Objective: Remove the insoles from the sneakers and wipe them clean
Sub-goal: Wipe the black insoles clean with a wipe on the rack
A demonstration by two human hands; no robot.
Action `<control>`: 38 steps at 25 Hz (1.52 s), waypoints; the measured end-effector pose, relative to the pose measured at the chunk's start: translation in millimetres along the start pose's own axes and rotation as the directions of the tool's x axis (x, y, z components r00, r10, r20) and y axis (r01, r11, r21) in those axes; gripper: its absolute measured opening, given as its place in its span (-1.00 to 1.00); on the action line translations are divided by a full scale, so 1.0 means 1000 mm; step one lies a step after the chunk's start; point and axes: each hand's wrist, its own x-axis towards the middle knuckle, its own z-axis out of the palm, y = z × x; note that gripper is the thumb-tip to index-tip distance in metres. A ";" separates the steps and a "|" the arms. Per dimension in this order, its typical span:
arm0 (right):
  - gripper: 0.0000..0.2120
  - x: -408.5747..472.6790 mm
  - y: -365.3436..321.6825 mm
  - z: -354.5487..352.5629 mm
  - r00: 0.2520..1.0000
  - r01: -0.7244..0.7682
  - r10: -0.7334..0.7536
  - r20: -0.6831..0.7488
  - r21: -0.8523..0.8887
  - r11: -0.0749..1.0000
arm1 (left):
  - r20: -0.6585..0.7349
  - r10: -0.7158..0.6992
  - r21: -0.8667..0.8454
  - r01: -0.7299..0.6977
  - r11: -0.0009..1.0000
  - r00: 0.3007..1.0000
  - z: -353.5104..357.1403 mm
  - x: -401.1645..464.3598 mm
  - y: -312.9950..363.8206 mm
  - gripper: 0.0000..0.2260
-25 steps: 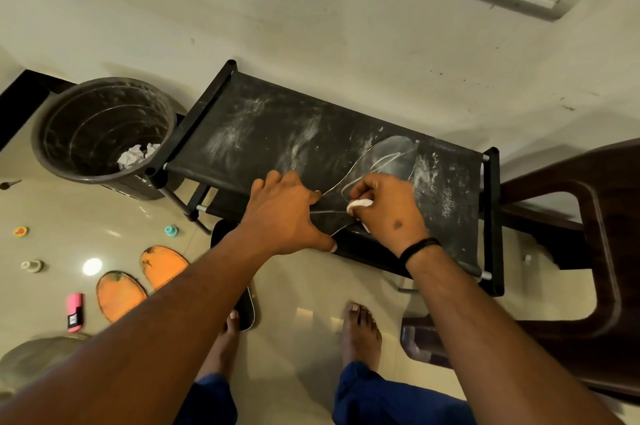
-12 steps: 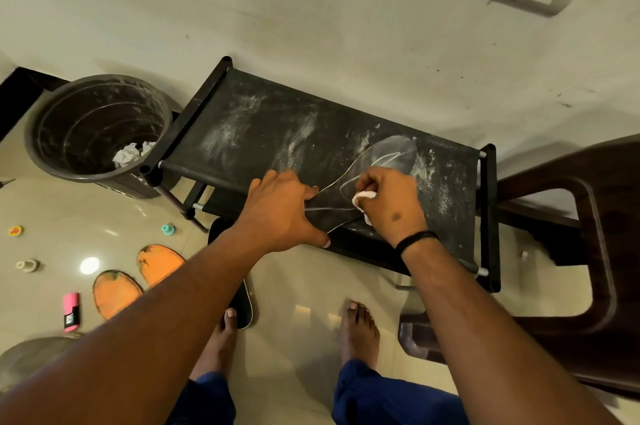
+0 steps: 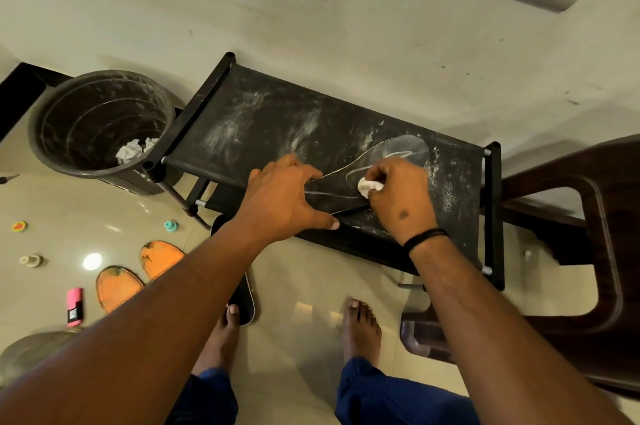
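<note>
**Wiping a dark insole on the rack's top shelf**

While the dark insole [image 3: 349, 189] lies flat near the front right corner of the black rack [image 3: 249, 119], its toe end pointing toward the back edge, the wiping step is plainly in hand. A white wad [image 3: 369, 186] is pinched in the curled fingers of the right hand [image 3: 401, 199] and pressed to the middle of the insole. Spread and fairly straight, the fingers of the left hand [image 3: 280, 199] press the heel end down, the thumb reaching along the front edge.

I judge that the next stroke calls for steady pressure from the left hand so the thin insole does not slide on the dusty shelf.

Below the front edge, another dark insole [image 3: 247, 300] lies on the floor by a bare foot, and two orange insoles [image 3: 138, 272] lie further left. At the rack's left end stands a dark bin [image 3: 62, 154] with crumpled paper [image 3: 133, 149] inside. A brown chair [image 3: 606, 251] crowds the right end, close to the wiping arm.
</note>
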 end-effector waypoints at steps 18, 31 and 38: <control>-0.75 -0.015 -0.029 0.013 0.982 0.018 0.001 0.191 -0.098 0.995 | 0.059 -0.044 0.055 0.041 0.998 0.997 -0.001 0.000 -0.002 -0.38; -0.82 -0.006 -0.018 0.011 0.994 0.040 -0.021 0.111 -0.173 0.984 | 0.077 -0.019 0.045 0.015 0.999 0.997 -0.001 0.002 -0.005 -0.38; -0.78 -0.002 -0.021 0.021 0.971 0.124 -0.083 0.225 -0.177 0.976 | 0.074 -0.017 0.039 0.014 0.999 0.997 -0.001 0.002 -0.006 -0.38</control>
